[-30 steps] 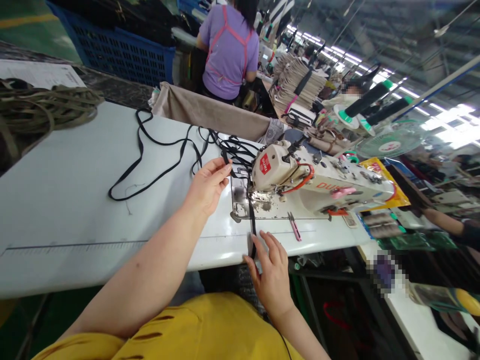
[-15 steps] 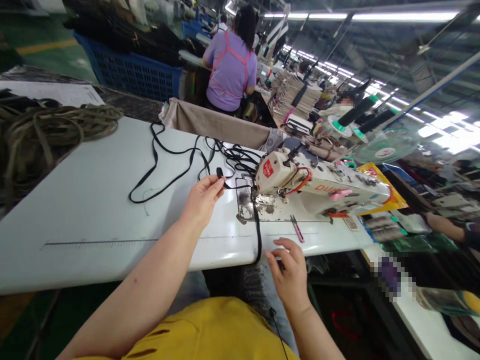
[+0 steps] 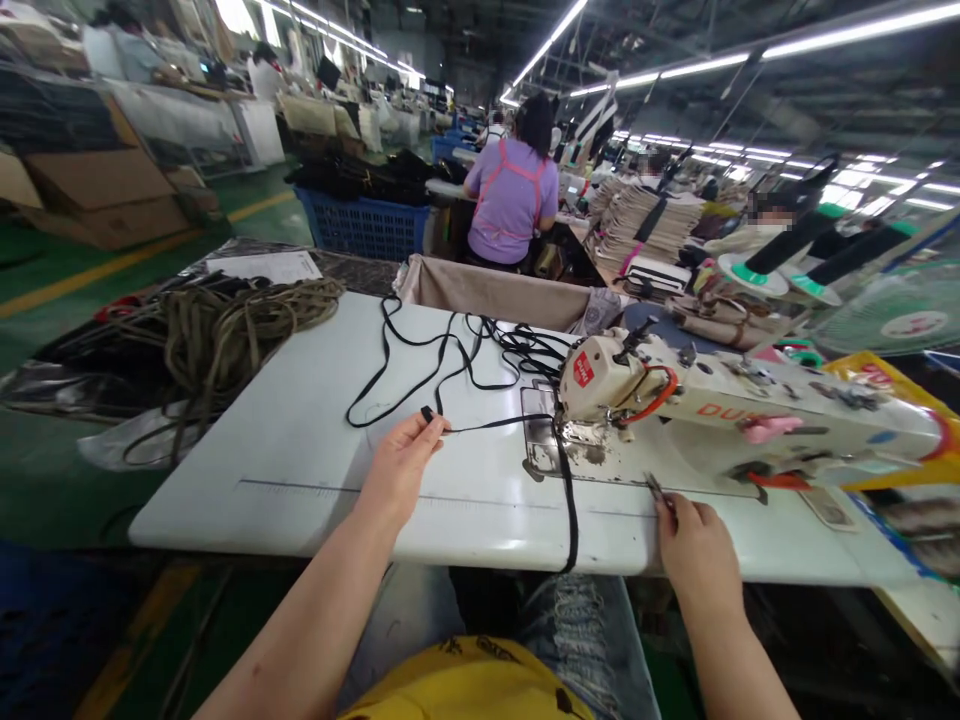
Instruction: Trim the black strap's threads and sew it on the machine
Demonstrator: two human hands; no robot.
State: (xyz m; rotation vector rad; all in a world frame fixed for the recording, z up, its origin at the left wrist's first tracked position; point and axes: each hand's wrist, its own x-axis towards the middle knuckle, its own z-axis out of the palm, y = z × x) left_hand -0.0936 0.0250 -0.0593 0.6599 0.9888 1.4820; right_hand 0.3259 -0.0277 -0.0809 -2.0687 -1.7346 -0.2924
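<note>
My left hand (image 3: pixel 409 455) pinches a narrow black strap (image 3: pixel 495 424) over the white table, and a short end of it sticks up above the fingers. From there the strap runs right to the needle area of the sewing machine (image 3: pixel 637 385). Another length hangs from the machine over the table's front edge. Loose loops of it lie behind and to the left. At the right, my right hand (image 3: pixel 694 540) is closed around small thread snips (image 3: pixel 654 487), with the blades pointing up and left beside the machine's bed plate.
A heap of olive straps (image 3: pixel 225 330) lies beyond the table's left end. Behind the table is a beige fabric-lined trough (image 3: pixel 487 290). A person in purple (image 3: pixel 514 195) sits further back near a blue crate (image 3: pixel 367 222). Thread cones (image 3: pixel 795 240) stand at right.
My right hand has moved right and taken hold of the snips that lay on the table. My left hand has drawn the strap further left from the machine. The view has turned left.
</note>
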